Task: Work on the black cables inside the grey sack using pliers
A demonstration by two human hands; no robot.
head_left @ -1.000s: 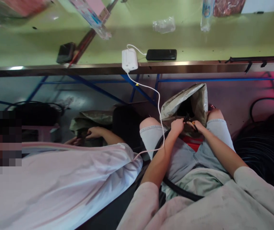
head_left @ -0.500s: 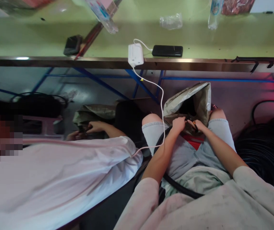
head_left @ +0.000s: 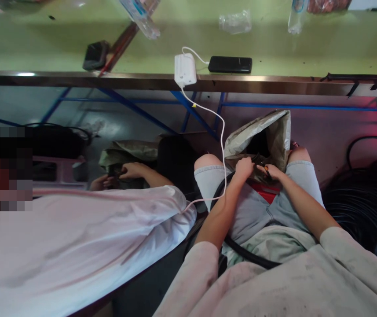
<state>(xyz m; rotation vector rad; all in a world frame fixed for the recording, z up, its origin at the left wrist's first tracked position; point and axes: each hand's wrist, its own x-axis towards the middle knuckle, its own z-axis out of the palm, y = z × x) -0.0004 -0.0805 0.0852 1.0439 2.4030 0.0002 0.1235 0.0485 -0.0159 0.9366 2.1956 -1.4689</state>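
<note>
Over my lap, my left hand is closed round the end of a thick black cable, which loops past my waist and under my forearm. Just to its right, my right hand is closed on a small hand tool with black and orange parts; its working end is too dark to make out. Both hands are close together at the mouth of an open tan sack between my knees. Something red shows below them.
A co-worker in a white shirt sits at my left, hands at another sack. Coiled black cable lies at my right. Ahead, the green table bears a white charger and a black phone. A white cord hangs across.
The view has shifted slightly, so the table sits a little higher in the picture. My hands have parted very slightly, keeping their holds.
</note>
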